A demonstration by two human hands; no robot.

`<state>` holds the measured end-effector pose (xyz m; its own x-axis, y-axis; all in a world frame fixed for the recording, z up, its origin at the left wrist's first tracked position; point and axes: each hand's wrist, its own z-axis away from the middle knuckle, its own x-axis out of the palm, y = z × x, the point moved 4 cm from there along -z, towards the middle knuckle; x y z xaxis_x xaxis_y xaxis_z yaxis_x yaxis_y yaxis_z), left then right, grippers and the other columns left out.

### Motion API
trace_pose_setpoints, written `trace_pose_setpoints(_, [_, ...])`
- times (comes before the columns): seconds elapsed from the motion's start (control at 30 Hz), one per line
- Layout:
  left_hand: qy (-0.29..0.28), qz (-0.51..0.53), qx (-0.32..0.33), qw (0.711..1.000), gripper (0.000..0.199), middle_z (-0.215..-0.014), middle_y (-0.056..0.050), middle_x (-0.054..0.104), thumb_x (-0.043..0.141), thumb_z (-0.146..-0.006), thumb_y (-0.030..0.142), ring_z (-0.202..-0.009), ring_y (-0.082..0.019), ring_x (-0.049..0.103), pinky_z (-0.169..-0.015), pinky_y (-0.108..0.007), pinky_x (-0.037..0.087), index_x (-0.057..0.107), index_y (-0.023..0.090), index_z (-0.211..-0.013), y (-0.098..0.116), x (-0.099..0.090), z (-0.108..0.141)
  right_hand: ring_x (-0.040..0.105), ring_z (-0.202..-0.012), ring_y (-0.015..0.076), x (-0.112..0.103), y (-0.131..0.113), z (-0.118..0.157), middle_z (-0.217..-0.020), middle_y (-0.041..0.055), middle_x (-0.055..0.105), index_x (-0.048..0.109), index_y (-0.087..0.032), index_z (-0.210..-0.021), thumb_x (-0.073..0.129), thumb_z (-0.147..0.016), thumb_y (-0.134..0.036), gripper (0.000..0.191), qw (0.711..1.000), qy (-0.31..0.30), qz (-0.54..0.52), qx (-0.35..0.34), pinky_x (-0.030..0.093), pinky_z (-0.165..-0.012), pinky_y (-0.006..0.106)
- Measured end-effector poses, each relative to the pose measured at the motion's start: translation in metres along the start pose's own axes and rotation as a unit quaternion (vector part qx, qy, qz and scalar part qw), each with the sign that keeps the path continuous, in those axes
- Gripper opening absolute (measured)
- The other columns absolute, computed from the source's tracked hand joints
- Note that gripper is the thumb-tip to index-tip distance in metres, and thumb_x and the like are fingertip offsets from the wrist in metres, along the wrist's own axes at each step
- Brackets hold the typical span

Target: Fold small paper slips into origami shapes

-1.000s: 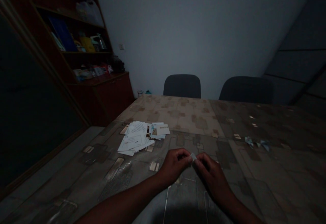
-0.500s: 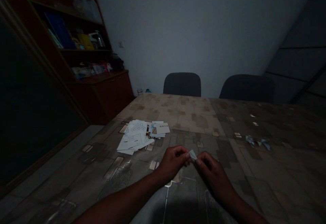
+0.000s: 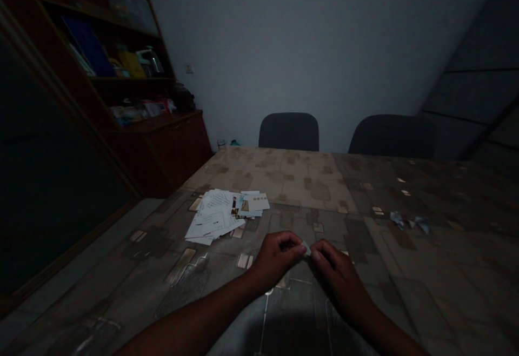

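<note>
In the dim room, my left hand and my right hand meet over the patterned table. Both pinch one small white piece of paper between their fingertips, just above the tabletop. Most of the paper is hidden by my fingers. A loose pile of white printed papers and cards lies on the table to the left of my left hand.
Small crumpled paper scraps lie on the table at the right. Two dark chairs stand at the far edge. A dark wooden shelf cabinet with books and jars fills the left wall.
My hands stay together on the small paper, with only slight finger movement. The view has shifted a little, so everything sits slightly lower and left.
</note>
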<state>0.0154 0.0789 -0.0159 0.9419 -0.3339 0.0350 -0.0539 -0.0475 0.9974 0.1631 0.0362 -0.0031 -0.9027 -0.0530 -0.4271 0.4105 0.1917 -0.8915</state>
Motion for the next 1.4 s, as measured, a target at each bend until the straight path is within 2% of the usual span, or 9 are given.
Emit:
trace_pose_setpoints(0.3, [-0.009,-0.010,-0.003,1.000,0.020,-0.059,0.004,0.050,0.066,-0.076,0.032,-0.056,-0.010,0.042,-0.054,-0.021,0.032,0.061,0.014,-0.069,0.000,0.004,0.003,0.045,-0.060,0.0149,0.001,0.004,-0.002,-0.062,-0.0036,0.046,0.047,-0.021,-0.068,0.043,-0.091,-0.039,0.028,0.999,0.033,0.026,-0.014,0.034,-0.056,0.025])
trace_pose_setpoints(0.47, [0.001,-0.021,-0.001,1.000,0.014,-0.060,0.003,0.053,0.069,-0.071,0.025,-0.058,-0.011,0.044,-0.056,-0.021,0.033,0.062,0.013,-0.068,0.004,0.005,0.003,0.045,-0.057,0.0145,0.003,0.001,-0.002,-0.060,-0.0035,0.047,0.047,-0.021,-0.067,0.046,-0.087,-0.032,0.023,0.998,0.034,0.052,-0.027,0.033,-0.055,0.025])
trace_pose_setpoints(0.6, [-0.008,-0.002,-0.004,1.000,0.017,-0.059,0.002,0.053,0.068,-0.071,0.028,-0.058,-0.012,0.046,-0.056,-0.022,0.035,0.062,0.013,-0.066,0.003,0.005,0.002,0.043,-0.056,0.0139,0.003,0.001,-0.002,-0.060,-0.0043,0.045,0.045,-0.022,-0.065,0.048,-0.084,-0.027,0.020,0.997,0.039,0.059,-0.030,0.031,-0.054,0.025])
trace_pose_setpoints(0.83, [-0.004,0.026,0.007,1.000,0.024,-0.060,0.003,0.051,0.072,-0.073,0.034,-0.058,-0.011,0.045,-0.056,-0.021,0.034,0.061,0.013,-0.066,0.002,0.003,0.004,0.046,-0.065,0.0158,0.004,0.003,-0.002,-0.066,-0.0032,0.046,0.048,-0.021,-0.071,0.042,-0.092,-0.042,0.031,1.000,-0.001,-0.014,0.012,0.035,-0.059,0.026])
trace_pose_setpoints(1.1, [0.001,0.045,-0.005,0.999,0.025,-0.061,0.002,0.054,0.075,-0.072,0.035,-0.060,-0.011,0.049,-0.057,-0.021,0.036,0.064,0.013,-0.069,0.001,0.005,0.003,0.044,-0.062,0.0153,0.005,0.006,0.001,-0.065,-0.0041,0.044,0.045,-0.022,-0.070,0.043,-0.093,-0.044,0.032,1.000,0.015,-0.007,0.009,0.033,-0.058,0.026])
trace_pose_setpoints(1.27, [-0.010,0.089,-0.028,0.996,0.031,-0.075,-0.002,0.063,0.072,-0.076,0.043,-0.063,-0.013,0.057,-0.062,-0.024,0.044,0.068,0.014,-0.086,0.002,0.007,0.004,0.046,-0.064,0.0153,0.001,0.013,0.002,-0.067,-0.0037,0.047,0.050,-0.021,-0.076,0.042,-0.095,-0.049,0.034,0.996,0.037,-0.068,0.042,0.035,-0.060,0.026])
trace_pose_setpoints(1.4, [-0.003,0.112,-0.022,0.994,0.038,-0.080,-0.003,0.065,0.083,-0.064,0.031,-0.072,-0.014,0.059,-0.069,-0.023,0.045,0.069,0.015,-0.096,0.004,0.007,0.006,0.045,-0.063,0.0149,0.000,0.014,0.002,-0.066,-0.0036,0.047,0.052,-0.021,-0.075,0.046,-0.093,-0.050,0.034,0.992,0.043,-0.107,0.052,0.036,-0.059,0.025])
